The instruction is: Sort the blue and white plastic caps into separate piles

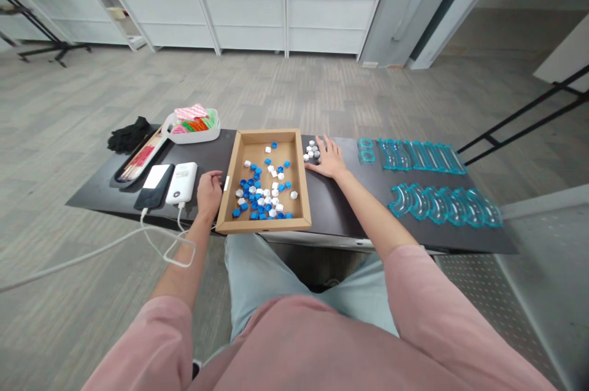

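A shallow cardboard tray (234, 165) sits on the dark table (331, 207) and holds several small blue and white hexagonal pieces (262, 194). My left hand (209, 191) rests against the tray's left wall with its fingers curled; something small and white shows at the fingertips. My right hand (329, 158) lies flat on the table just right of the tray, fingers stretched out, touching a small cluster of white and grey pieces (311, 150).
A phone (154, 185) and a white power bank (181, 182) with cables lie left of the tray. Behind them are a long tray of sticks (138, 161), a white bowl of colourful items (196, 124) and black gloves (129, 133). Two rows of teal curved parts (427, 179) lie at right.
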Motion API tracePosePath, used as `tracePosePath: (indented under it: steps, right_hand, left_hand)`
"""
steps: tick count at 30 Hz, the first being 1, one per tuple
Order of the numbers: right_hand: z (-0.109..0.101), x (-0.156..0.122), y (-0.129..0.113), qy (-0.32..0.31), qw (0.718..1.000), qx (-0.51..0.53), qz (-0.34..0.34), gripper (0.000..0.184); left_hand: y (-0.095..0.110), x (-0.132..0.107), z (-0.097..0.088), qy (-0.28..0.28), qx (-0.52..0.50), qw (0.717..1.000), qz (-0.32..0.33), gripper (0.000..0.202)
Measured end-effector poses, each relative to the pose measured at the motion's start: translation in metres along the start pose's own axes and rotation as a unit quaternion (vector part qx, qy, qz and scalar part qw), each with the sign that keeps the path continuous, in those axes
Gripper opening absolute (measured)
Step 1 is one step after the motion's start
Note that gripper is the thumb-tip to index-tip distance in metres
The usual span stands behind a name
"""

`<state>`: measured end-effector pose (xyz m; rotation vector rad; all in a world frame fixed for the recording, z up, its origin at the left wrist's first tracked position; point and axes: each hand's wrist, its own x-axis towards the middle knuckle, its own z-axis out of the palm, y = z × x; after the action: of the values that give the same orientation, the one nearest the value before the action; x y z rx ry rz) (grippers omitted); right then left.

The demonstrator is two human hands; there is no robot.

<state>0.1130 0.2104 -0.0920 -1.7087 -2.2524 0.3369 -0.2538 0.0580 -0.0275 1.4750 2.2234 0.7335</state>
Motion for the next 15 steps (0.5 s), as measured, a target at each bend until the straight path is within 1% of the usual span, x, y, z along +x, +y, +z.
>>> tracePosePath:
  steps: [2, 4, 6, 8, 11, 13, 15]
  right_hand:
    - [-0.001, 0.016, 0.005, -0.015, 0.999, -0.014, -0.034, 0.108]
    - [0.000, 0.030, 0.012, -0.037, 0.996, -0.025, -0.072, 0.100]
    - [0.003, 0.040, 0.017, -0.063, 0.991, -0.025, -0.114, 0.087]
    - [0.005, 0.044, 0.019, -0.079, 0.985, -0.018, -0.150, 0.072]
    - [0.006, 0.035, 0.015, -0.070, 0.983, -0.009, -0.170, 0.049]
    - [0.006, 0.021, 0.009, -0.055, 0.985, -0.010, -0.161, 0.041]
    - [0.006, 0.005, 0.003, -0.039, 0.988, -0.018, -0.146, 0.037]
  left_hand:
    - [0.002, 0.005, 0.005, -0.004, 0.024, 1.000, -0.014, 0.049]
    - [0.005, 0.009, 0.009, -0.015, 0.064, 0.997, -0.025, 0.047]
    - [0.008, 0.011, 0.009, -0.030, 0.099, 0.994, -0.030, 0.046]
    - [0.011, 0.009, 0.007, -0.041, 0.112, 0.992, -0.027, 0.046]
    - [0.018, 0.000, 0.001, -0.051, 0.120, 0.991, -0.011, 0.047]
    - [0.023, -0.006, -0.003, -0.051, 0.126, 0.991, -0.004, 0.045]
    - [0.027, -0.010, -0.005, -0.047, 0.131, 0.990, -0.005, 0.041]
